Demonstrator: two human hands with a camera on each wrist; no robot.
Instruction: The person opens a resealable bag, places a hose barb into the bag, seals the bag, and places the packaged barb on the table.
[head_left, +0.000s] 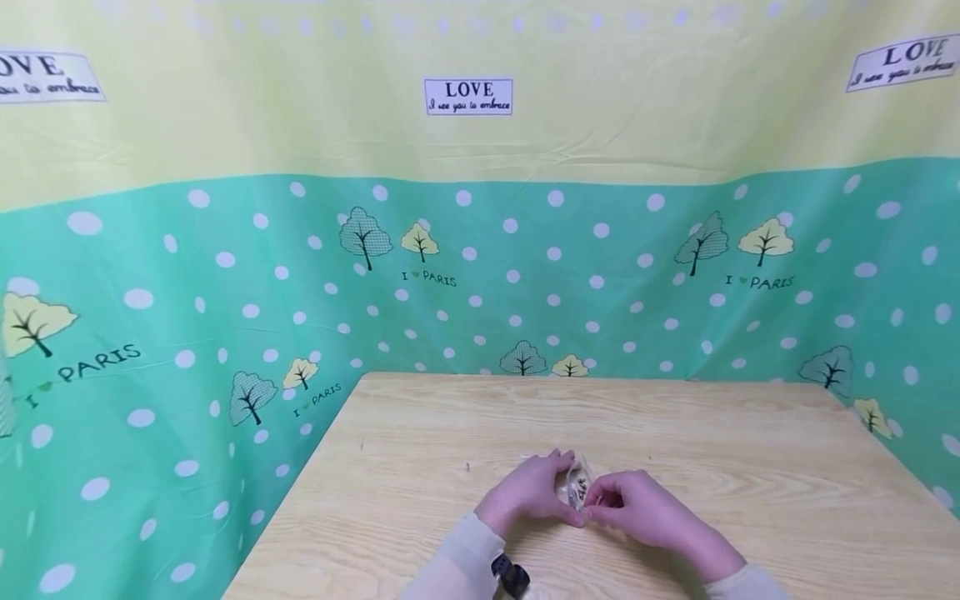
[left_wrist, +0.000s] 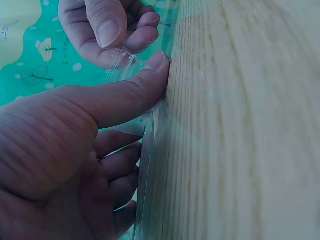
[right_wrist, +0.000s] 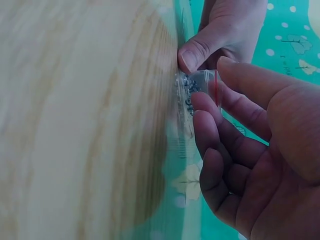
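A small clear plastic zip bag (head_left: 577,485) sits low over the table between the two hands. Several small dark metal pieces show inside it, too small to name surely, and a red strip marks one edge of the bag (right_wrist: 218,89) in the right wrist view. My left hand (head_left: 534,487) holds the bag's left side, its thumb (left_wrist: 131,95) laid along the plastic. From the right, my right hand (head_left: 637,504) pinches the near edge between thumb and forefinger; its other fingers (right_wrist: 210,135) curl in loosely. The hands partly hide the bag.
The wooden table (head_left: 420,408) carries a tiny dark bit (head_left: 467,467) left of the hands and a small speck (head_left: 650,457) to the right. A green and yellow patterned cloth (head_left: 465,225) hangs behind and beside the table. A black band (head_left: 512,575) is on the left wrist.
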